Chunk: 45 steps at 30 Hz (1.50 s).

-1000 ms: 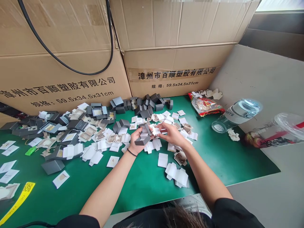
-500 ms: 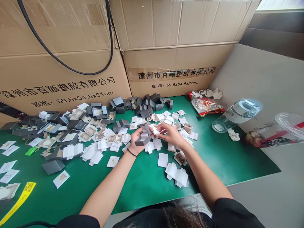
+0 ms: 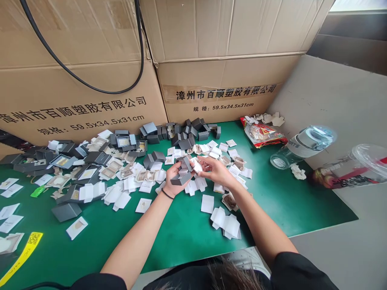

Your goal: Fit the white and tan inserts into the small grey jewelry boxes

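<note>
My left hand (image 3: 171, 178) is closed around a small open grey box (image 3: 183, 174), held just above the green mat (image 3: 181, 233) at the centre. My right hand (image 3: 215, 170) pinches a small white insert (image 3: 196, 165) at the box's open top. Its fingers are curled, and thumb and forefinger press the piece against the box. Loose white cards (image 3: 225, 220) lie on the mat under and in front of both hands.
Several grey boxes (image 3: 184, 135) are piled at the back against two big cardboard cartons (image 3: 217, 84). More boxes and cards (image 3: 90, 177) spread to the left. A snack bag (image 3: 262, 133), a lying bottle (image 3: 305, 145) and a plastic container (image 3: 356, 165) sit at the right. A yellow tag (image 3: 26, 251) lies near the left.
Both hands stay in place over the mat. My right fingers have shifted slightly on the white insert at the box's top. Nothing else has moved.
</note>
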### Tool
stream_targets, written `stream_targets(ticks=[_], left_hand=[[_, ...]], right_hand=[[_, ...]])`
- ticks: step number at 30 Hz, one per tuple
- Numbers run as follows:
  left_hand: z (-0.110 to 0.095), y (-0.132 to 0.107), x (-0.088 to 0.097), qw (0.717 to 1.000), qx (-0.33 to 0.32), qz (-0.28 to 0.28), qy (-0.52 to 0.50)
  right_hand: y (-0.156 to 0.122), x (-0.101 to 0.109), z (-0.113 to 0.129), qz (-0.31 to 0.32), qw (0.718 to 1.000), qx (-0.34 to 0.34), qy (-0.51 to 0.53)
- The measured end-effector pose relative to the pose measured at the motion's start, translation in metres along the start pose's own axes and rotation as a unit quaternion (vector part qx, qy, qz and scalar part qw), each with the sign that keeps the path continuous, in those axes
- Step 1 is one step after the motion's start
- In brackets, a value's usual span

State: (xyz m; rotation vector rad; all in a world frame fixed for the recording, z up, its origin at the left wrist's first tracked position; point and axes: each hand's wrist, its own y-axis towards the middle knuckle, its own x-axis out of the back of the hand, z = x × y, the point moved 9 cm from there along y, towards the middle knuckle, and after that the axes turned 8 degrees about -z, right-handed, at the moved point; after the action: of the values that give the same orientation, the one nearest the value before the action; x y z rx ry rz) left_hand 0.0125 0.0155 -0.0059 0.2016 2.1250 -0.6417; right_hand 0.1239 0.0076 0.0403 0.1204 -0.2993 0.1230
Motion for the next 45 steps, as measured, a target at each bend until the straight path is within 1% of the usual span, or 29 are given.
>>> stream_targets(ticks=[4,11,15,19,22,27,31,33,36,40,45], left_hand=[[0.001,0.000,0.000,1.000,0.004,-0.001,0.011],[0.003,0.001,0.000,1.000,0.011,-0.002,0.015],[0.001,0.001,-0.001,1.000,0.003,0.005,0.028],[0.001,0.001,0.000,0.999,-0.005,0.019,0.045],[0.002,0.002,0.001,0.997,-0.012,0.031,0.070],[0.005,0.004,0.004,0.996,-0.013,0.033,0.076],[0.007,0.003,0.003,0.998,-0.009,0.013,0.064],[0.008,0.003,0.003,0.999,-0.005,-0.004,0.052],[0.008,0.003,0.002,0.999,-0.005,-0.006,0.043],[0.010,0.003,0.000,0.998,-0.005,0.013,0.058],[0.008,0.002,-0.004,0.998,-0.017,0.031,0.047]], right_hand=[[-0.001,-0.002,0.005,0.020,1.000,0.009,-0.006],[0.000,-0.002,0.003,0.007,1.000,0.006,-0.027],[-0.001,-0.003,0.004,0.030,1.000,0.006,-0.006],[-0.002,-0.005,0.002,0.045,0.999,-0.013,0.013],[-0.001,-0.002,-0.002,0.018,1.000,-0.017,-0.006],[0.001,0.007,0.002,-0.036,0.996,0.017,-0.077],[0.000,0.017,0.008,-0.072,0.983,0.047,-0.162],[0.000,0.019,0.010,-0.082,0.975,0.063,-0.199],[0.000,0.020,0.012,-0.094,0.964,0.080,-0.235],[0.000,0.019,0.013,-0.100,0.958,0.085,-0.254],[-0.001,0.020,0.016,-0.109,0.963,0.090,-0.229]])
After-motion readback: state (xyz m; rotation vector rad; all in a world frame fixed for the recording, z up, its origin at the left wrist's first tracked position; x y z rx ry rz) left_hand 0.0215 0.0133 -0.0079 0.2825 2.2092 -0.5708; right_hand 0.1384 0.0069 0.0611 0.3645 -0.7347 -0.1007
